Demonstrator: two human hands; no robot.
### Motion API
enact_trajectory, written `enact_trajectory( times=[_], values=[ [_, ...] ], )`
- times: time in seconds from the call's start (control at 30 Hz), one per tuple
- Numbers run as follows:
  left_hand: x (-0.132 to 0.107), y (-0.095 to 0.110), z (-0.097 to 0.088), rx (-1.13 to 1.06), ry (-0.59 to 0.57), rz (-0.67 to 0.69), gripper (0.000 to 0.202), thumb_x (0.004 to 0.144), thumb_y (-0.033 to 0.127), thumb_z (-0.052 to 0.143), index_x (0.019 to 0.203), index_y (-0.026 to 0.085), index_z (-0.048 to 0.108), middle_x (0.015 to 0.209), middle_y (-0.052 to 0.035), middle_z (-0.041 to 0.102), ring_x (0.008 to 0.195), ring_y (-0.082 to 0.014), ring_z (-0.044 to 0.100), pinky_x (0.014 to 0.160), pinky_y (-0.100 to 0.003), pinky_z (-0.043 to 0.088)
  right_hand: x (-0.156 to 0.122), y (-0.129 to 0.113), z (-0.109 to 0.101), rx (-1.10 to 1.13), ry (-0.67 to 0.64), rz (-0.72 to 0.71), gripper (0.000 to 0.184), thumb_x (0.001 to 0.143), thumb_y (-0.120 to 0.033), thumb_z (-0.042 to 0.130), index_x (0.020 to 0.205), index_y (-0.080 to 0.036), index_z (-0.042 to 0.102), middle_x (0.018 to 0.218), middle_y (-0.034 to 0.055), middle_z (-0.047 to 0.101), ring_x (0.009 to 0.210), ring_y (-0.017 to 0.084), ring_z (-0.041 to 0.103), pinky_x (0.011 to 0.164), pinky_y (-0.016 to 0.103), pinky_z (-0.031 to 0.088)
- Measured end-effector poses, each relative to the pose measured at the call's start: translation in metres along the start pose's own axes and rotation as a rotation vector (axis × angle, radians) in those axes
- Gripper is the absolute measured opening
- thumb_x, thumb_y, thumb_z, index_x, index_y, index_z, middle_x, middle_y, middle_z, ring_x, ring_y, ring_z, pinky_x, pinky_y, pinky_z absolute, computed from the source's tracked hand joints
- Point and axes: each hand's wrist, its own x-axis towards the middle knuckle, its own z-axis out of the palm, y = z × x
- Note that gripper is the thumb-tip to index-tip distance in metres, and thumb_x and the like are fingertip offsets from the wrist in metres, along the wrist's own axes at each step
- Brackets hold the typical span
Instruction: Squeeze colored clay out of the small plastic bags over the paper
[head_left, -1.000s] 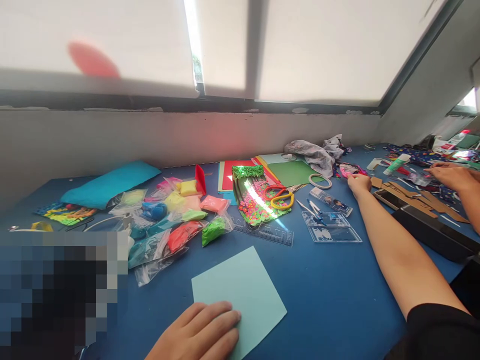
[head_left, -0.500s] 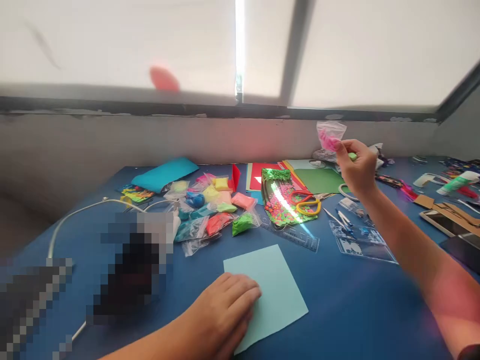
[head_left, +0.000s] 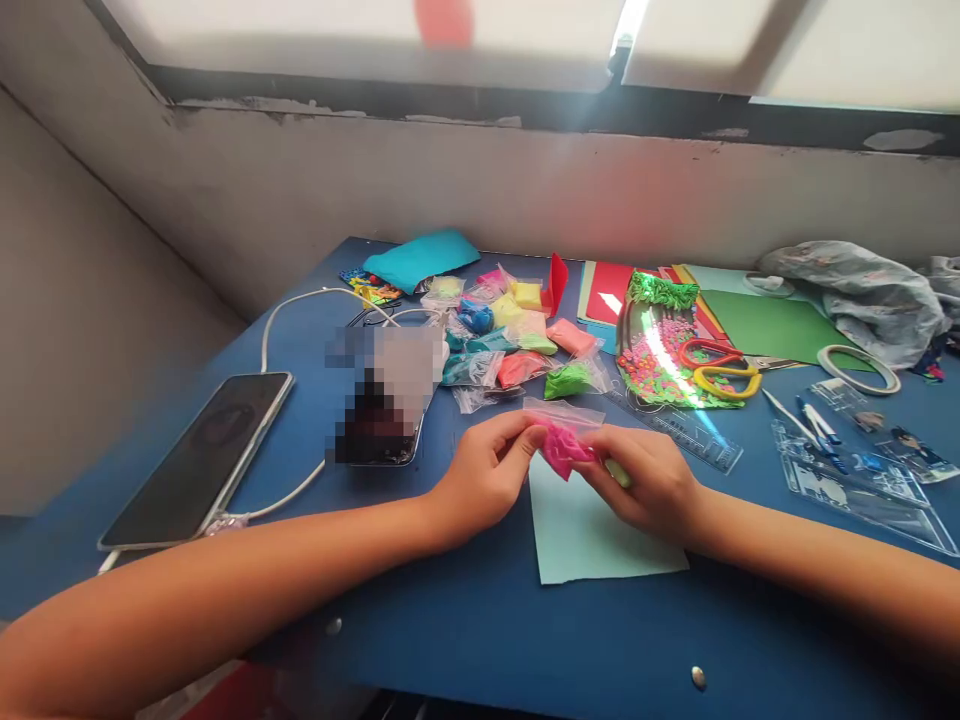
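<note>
From the head view, I hold a small clear plastic bag of bright pink modelling clay [head_left: 564,440] between both hands, just above the blue tabletop [head_left: 480,620] and over the near edge of a pale mint square sheet of paper [head_left: 592,535]. My left hand [head_left: 484,470] has its fingers [head_left: 517,432] pinched together on the bag's left side, near the clear top flap. My right hand [head_left: 649,480] clamps thumb and fingers on the pink lump from the right, and something small and pale green shows under that hand; I cannot tell what it is.

I judge the bag light and soft: the clay inside should dent under pressure and the thin film looks slippery and crinkly, so the clear top edge is the better place to grip, with the lump steadied from the side.

Behind it lies a cluster of similar small bags of coloured clay [head_left: 517,345], then yellow-and-red handled scissors [head_left: 720,368], a clear plastic ruler [head_left: 686,430] and stacked coloured card sheets [head_left: 765,320]. To my left a dark smartphone [head_left: 199,455] lies on a white cable [head_left: 289,300].
</note>
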Motion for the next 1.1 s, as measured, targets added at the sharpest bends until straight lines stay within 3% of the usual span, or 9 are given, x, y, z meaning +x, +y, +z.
enact_trajectory(
  times=[0.17, 0.33, 0.5, 0.6, 0.9, 1.0, 1.1],
  values=[
    [0.0063, -0.0004, -0.0007, -0.105, -0.002, -0.091, 0.032, 0.085, 0.045, 0.063, 0.078, 0.014, 0.066, 0.061, 0.0014, 0.056, 0.048, -0.0066, 0.039, 0.045, -0.021, 0.035, -0.0034, 0.0068, 0.0026, 0.091, -0.082, 0.013, 0.012, 0.098, -0.024, 0.041, 0.094, -0.021, 0.052, 0.07, 0.0022, 0.069, 0.058, 0.013, 0.063, 0.054, 0.023, 0.044],
    [0.0099, -0.0013, 0.001, -0.239, 0.067, -0.248, 0.03, 0.074, 0.041, 0.074, 0.082, 0.014, 0.064, 0.068, 0.0004, 0.06, 0.05, -0.0065, 0.044, 0.045, -0.02, 0.038, -0.0044, 0.0095, 0.0049, 0.079, -0.073, -0.01, 0.017, 0.1, -0.026, 0.039, 0.091, -0.02, 0.051, 0.062, -0.0004, 0.061, 0.05, 0.011, 0.054, 0.05, 0.021, 0.039],
    [0.0094, -0.0016, 0.0013, -0.218, 0.051, -0.258, 0.021, 0.074, 0.033, 0.073, 0.074, 0.014, 0.064, 0.069, -0.0007, 0.061, 0.064, -0.0109, 0.053, 0.062, -0.022, 0.047, -0.0053, 0.0072, 0.0057, -0.04, -0.049, -0.063, 0.023, 0.101, -0.027, 0.036, 0.084, -0.018, 0.05, 0.057, -0.0013, 0.055, 0.048, 0.012, 0.047, 0.049, 0.023, 0.035],
    [0.008, -0.0026, 0.0011, -0.217, 0.012, -0.269, 0.02, 0.075, 0.032, 0.071, 0.074, 0.014, 0.062, 0.071, -0.0012, 0.061, 0.07, -0.0127, 0.056, 0.067, -0.023, 0.048, -0.0061, 0.0064, 0.0062, -0.062, -0.065, -0.066, 0.026, 0.101, -0.027, 0.035, 0.082, -0.017, 0.051, 0.057, -0.0007, 0.055, 0.049, 0.012, 0.047, 0.049, 0.023, 0.034],
    [0.0032, -0.0016, 0.0013, -0.221, -0.071, -0.246, 0.033, 0.084, 0.047, 0.064, 0.075, 0.016, 0.055, 0.063, 0.0018, 0.055, 0.062, -0.0107, 0.052, 0.056, -0.022, 0.041, -0.0067, 0.0055, 0.0068, -0.039, -0.061, -0.077, 0.037, 0.102, -0.025, 0.033, 0.068, -0.02, 0.047, 0.053, -0.001, 0.049, 0.047, 0.012, 0.037, 0.049, 0.024, 0.031],
    [0.002, -0.0008, 0.0014, -0.215, -0.187, -0.261, 0.038, 0.083, 0.053, 0.062, 0.089, 0.016, 0.057, 0.076, -0.0019, 0.061, 0.067, -0.0128, 0.055, 0.052, -0.021, 0.04, -0.0075, 0.0056, 0.0067, -0.007, -0.03, -0.027, 0.034, 0.102, -0.023, 0.035, 0.07, -0.02, 0.047, 0.055, -0.0016, 0.049, 0.05, 0.011, 0.039, 0.051, 0.023, 0.033],
    [0.0017, -0.0009, 0.0022, -0.151, -0.297, -0.301, 0.036, 0.083, 0.049, 0.064, 0.095, 0.015, 0.06, 0.083, -0.0036, 0.064, 0.071, -0.0132, 0.057, 0.061, -0.024, 0.044, -0.0089, 0.0059, 0.0057, 0.034, -0.042, -0.01, 0.031, 0.102, -0.024, 0.035, 0.073, -0.02, 0.046, 0.056, -0.002, 0.048, 0.05, 0.011, 0.039, 0.05, 0.023, 0.032]
  ],
)
